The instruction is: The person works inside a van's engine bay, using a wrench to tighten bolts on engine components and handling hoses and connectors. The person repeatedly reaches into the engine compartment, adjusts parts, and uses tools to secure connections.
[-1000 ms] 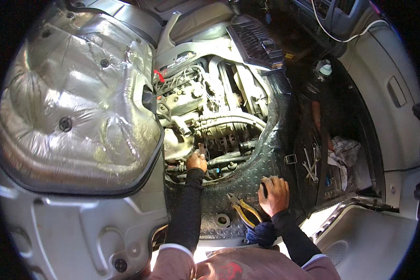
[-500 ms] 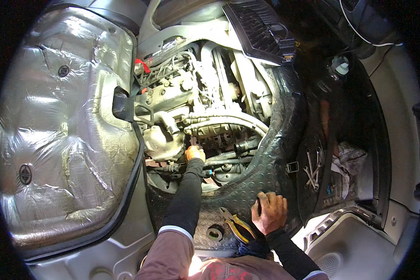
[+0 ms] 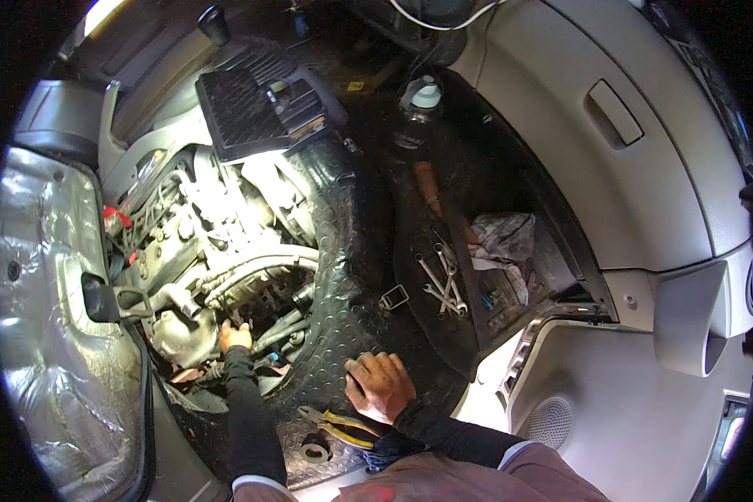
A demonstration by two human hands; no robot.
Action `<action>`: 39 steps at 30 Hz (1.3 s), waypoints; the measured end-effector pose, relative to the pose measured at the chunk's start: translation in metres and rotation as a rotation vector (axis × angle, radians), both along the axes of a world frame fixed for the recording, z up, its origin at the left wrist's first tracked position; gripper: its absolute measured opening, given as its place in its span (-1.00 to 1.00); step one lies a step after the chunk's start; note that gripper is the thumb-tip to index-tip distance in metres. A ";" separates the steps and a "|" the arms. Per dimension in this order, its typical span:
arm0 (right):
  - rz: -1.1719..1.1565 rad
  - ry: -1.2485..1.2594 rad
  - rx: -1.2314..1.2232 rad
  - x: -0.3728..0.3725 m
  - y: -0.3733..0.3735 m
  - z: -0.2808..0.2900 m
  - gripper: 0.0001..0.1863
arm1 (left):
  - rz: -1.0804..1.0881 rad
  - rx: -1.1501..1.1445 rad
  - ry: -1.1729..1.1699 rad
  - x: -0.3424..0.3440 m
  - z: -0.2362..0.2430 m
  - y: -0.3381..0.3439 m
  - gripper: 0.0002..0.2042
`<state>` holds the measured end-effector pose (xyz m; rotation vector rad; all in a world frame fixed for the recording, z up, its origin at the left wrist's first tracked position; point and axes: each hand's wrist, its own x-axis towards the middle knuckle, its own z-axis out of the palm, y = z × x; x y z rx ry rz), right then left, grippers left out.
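My left hand (image 3: 236, 337) reaches down into the lit engine bay (image 3: 217, 251), beside a rounded pale metal housing (image 3: 180, 336) and below the curved hoses (image 3: 263, 263). Its fingers are bent together among the parts; whatever they grip is too small to make out. My right hand (image 3: 381, 386) rests on the black studded floor mat (image 3: 343, 335) with loosely bent fingers slightly apart, and no object shows in it. Close by its wrist lie yellow-handled pliers (image 3: 339, 425), their jaws pointing away to the left. A roll of tape (image 3: 315, 449) sits just nearer to me.
On the left stands a silver foil-lined panel (image 3: 67, 335). A black air filter cover (image 3: 259, 109) lies beyond the engine. To the right are several wrenches (image 3: 445, 284), a crumpled cloth (image 3: 504, 237) and a metal buckle (image 3: 393, 297). A door panel (image 3: 590, 385) borders the near right.
The view has swung to the right, so the engine and both hands appear farther left. My left hand stays in the engine bay; my right hand remains on the mat near the pliers.
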<state>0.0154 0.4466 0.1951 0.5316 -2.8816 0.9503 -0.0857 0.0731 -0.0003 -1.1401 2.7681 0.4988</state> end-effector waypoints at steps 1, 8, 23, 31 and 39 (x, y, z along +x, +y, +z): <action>-0.004 0.000 -0.044 -0.002 0.002 0.000 -0.75 | 0.005 0.044 -0.029 0.003 0.010 -0.006 -0.40; -0.079 -0.166 -0.659 -0.012 0.019 -0.022 -0.87 | -0.165 0.130 0.379 0.056 0.139 0.068 -0.63; -0.620 -0.305 0.365 -0.225 0.192 -0.146 -0.27 | -0.277 -0.220 0.452 0.115 0.138 0.070 -0.62; -0.332 0.009 0.249 -0.204 0.191 -0.199 -0.28 | -0.264 -0.136 0.413 0.108 0.144 0.078 -0.65; -0.417 -0.246 0.374 -0.258 0.225 -0.156 -0.42 | -0.294 -0.180 0.426 0.109 0.136 0.081 -0.65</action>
